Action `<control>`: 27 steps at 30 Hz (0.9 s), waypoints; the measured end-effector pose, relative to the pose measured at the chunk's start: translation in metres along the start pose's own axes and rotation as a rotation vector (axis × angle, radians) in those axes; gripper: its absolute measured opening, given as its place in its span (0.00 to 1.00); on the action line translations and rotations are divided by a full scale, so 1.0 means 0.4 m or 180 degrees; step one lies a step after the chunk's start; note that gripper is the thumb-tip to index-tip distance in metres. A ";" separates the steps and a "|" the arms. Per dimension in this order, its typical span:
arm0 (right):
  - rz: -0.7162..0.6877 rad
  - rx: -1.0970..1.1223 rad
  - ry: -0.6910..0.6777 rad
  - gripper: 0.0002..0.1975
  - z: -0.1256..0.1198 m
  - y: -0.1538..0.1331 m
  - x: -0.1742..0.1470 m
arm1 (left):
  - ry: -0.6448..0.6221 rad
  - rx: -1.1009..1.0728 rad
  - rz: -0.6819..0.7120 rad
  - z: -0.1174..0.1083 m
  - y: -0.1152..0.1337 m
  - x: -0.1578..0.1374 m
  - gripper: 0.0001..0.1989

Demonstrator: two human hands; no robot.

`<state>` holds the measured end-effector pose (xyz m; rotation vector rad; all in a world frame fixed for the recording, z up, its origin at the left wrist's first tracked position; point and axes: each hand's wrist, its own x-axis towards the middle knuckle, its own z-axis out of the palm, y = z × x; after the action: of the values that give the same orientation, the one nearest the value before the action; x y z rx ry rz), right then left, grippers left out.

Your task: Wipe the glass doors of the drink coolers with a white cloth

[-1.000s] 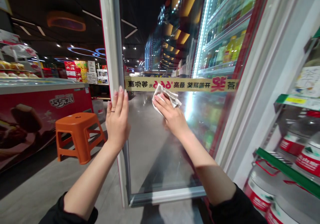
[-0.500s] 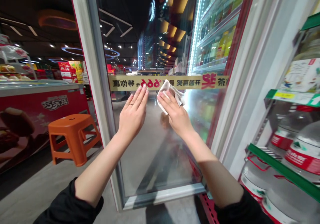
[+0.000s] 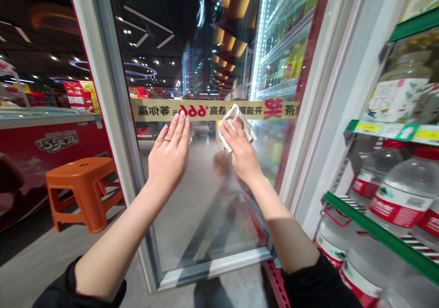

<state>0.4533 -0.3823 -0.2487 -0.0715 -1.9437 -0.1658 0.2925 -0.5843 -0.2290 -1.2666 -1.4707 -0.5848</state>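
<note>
A framed glass door point(image 3: 202, 216) stands in front of me, with a yellow strip point(image 3: 151, 111) of mirrored lettering across it. My left hand point(image 3: 169, 150) lies flat against the glass, fingers stretched out, the tips over the strip; it holds nothing. Under the fingers of my right hand point(image 3: 244, 154) is a crumpled white cloth point(image 3: 233, 112), pressed on the pane at the strip's lower edge. The cloth hides some of the lettering. A ring shows on my left hand.
An orange stool point(image 3: 80, 173) stands left of the door, beside a red chest freezer point(image 3: 65, 154). On the right, green-edged shelves point(image 3: 384, 241) carry large water bottles point(image 3: 399, 193). Through the glass, lit shelves of drinks point(image 3: 293, 63) show at the upper right.
The view has turned slightly right. My right hand and the cloth have slid a little to the right along the glass. My left hand keeps about the same place on the strip.
</note>
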 end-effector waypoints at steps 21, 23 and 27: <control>0.0122 -0.0259 0.0019 0.47 -0.067 0.111 -0.057 | 0.0202 -0.0375 -0.0091 0.002 0.019 -0.008 0.38; 0.0268 -0.0289 0.0128 0.49 -0.082 0.155 -0.091 | 0.0180 -0.0332 -0.0050 0.002 0.018 -0.009 0.39; 0.0763 -0.0440 0.0432 0.54 -0.128 0.264 -0.088 | 0.0187 -0.0381 -0.0008 0.001 0.016 -0.009 0.40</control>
<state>0.5269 -0.2847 -0.2543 -0.3736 -1.7705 -0.1417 0.2975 -0.5833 -0.2342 -1.3291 -1.4061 -0.7148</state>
